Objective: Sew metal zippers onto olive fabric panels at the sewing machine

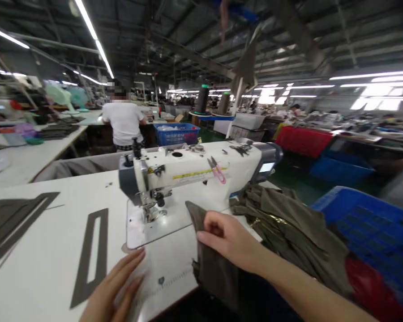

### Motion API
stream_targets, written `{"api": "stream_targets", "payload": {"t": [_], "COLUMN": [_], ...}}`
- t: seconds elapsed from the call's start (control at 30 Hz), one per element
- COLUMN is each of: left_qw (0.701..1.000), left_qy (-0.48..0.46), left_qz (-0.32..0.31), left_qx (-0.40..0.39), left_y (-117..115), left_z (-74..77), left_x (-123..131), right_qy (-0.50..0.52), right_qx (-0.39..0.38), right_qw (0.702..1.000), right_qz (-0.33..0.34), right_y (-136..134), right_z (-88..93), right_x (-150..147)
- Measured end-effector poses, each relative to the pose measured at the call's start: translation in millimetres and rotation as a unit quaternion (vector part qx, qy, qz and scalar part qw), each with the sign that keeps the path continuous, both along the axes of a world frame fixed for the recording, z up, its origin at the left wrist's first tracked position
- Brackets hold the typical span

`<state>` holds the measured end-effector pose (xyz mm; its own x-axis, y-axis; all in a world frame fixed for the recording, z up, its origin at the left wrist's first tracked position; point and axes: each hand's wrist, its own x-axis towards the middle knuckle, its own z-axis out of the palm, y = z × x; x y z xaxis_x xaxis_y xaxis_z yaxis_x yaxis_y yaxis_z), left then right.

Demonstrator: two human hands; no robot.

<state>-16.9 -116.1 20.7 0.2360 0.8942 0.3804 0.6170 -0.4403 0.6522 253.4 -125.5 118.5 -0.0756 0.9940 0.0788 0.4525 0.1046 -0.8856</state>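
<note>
My right hand (226,239) pinches a dark olive fabric piece (215,273) that hangs over the table's front edge, its upper corner pointing toward the sewing machine (195,174). With fingers stretched out and slightly blurred, my left hand (121,284) is at the table front and holds nothing. Beside it on the white table (50,264) lies a flat olive fabric frame (91,255) with a long slot. Several similar slotted pieces (18,223) lie farther left. Pink-handled snips (217,171) rest against the machine arm. The needle area (152,210) stands above the metal plate, left of the fabric.
A heap of olive fabric (289,223) with a gold zipper lies right of the machine, against a blue crate (372,232). Behind the machine are thread cones (202,100), a blue basket (177,134) and a person in a white shirt (124,120).
</note>
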Motion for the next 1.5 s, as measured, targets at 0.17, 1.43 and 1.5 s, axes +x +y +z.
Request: {"api": "stream_targets", "payload": {"t": [0.17,1.43,1.5], "left_qw": [0.927,0.964,0.965], "left_qy": [-0.209,0.160,0.171], "left_qz": [-0.093,0.050,0.060], "left_qx": [-0.299,-0.207,-0.193], "left_y": [-12,15,14], "left_z": [16.9,33.6,31.1], "left_x": [45,26,27], "right_qy": [0.197,-0.182,-0.122], "right_qx": [-0.154,0.005,0.005], "right_qw": [0.967,0.979,0.991], "right_qz": [0.047,-0.093,-0.062], "right_y": [45,44,43], "right_z": [-84.8,-86.5,-80.5], "right_x": [-75,-10,-12]}}
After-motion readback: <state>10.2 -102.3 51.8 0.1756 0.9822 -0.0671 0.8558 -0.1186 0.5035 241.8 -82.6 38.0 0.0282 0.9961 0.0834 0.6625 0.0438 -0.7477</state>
